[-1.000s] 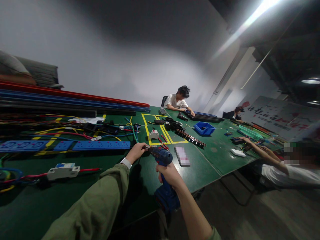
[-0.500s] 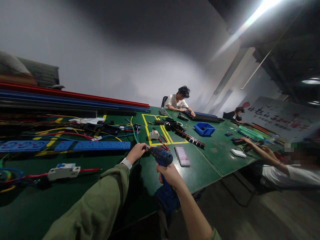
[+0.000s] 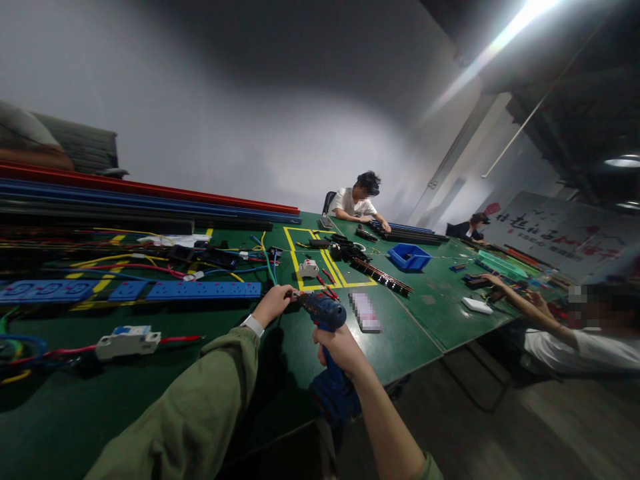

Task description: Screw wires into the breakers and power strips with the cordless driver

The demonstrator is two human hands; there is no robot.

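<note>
- A blue and black pistol-shaped power drill (image 3: 325, 311) is at the near edge of the desk, its nose toward the left hand and its base hanging low by the edge.
- The right hand (image 3: 341, 350) is clamped around the drill's handle, fingers wrapped on the grip.
- The left hand (image 3: 274, 303) has its fingertips drawn in at the drill's nose; whether they pinch something small there, I cannot tell. A pale band (image 3: 253, 325) circles that wrist.
- Just left of this hand ends a long blue plastic socket strip (image 3: 205, 291), lying lengthwise on the green-topped desk (image 3: 405, 343).
- Nearer the person lies a white rectangular circuit breaker (image 3: 129, 343) with red wires at both ends.
- Beyond the drill, a smaller white block-shaped part (image 3: 309, 268) sits within yellow tape lines, near short red pieces (image 3: 326, 292).
- Right of the drill lies a flat phone (image 3: 365, 312) with a blurred-out screen.
- Farther off are a dark slotted metal strip (image 3: 384, 277) and an open blue plastic bin (image 3: 415, 265).
- Long red and blue rails (image 3: 150, 193) are stacked at the far left.
- Across the desk, a co-worker in white (image 3: 346, 201) leans over dark bars.
</note>
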